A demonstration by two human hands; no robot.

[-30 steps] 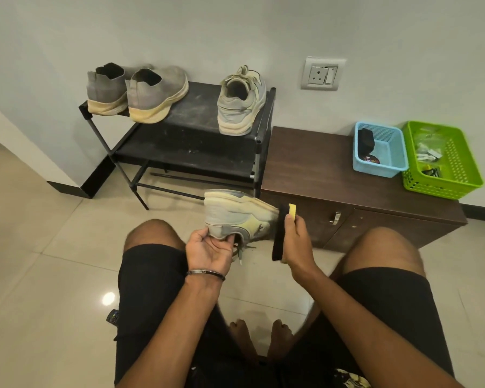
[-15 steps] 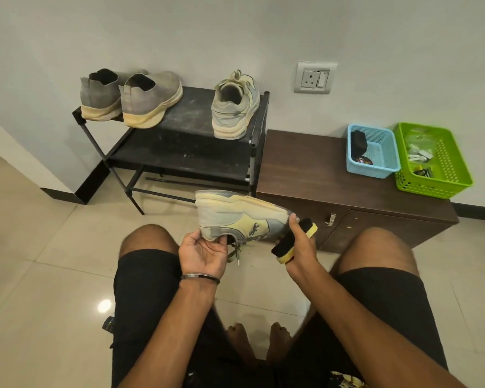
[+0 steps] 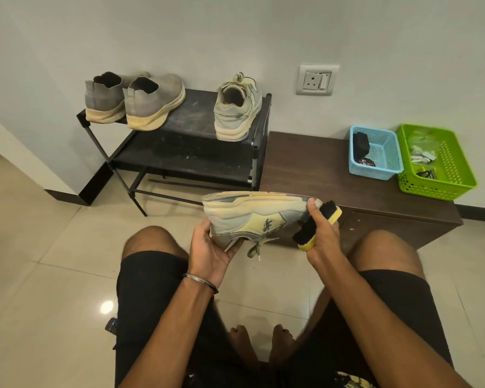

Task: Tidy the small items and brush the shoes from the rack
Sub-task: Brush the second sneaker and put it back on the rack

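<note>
Left hand [image 3: 207, 254] grips the upturned yellow-grey sneaker [image 3: 252, 218]; right hand [image 3: 324, 233] clasps the brush [image 3: 317, 222].

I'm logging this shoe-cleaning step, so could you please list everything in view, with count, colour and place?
held sneaker: 1, cream and grey, sole up, between both hands
shoe brush: 1, black bristles, yellow back, in right hand
matching sneaker: 1, cream, rack top, right end
slip-on shoes: 2, grey, rack top, left end
shoe rack: 1, black, against wall
cabinet: 1, dark brown, right of rack
blue basket: 1, on cabinet, dark items inside
green basket: 1, right of blue one, small items inside
wall socket: 1, white
left hand: grips sneaker heel
right hand: holds brush, thumb on toe
</note>
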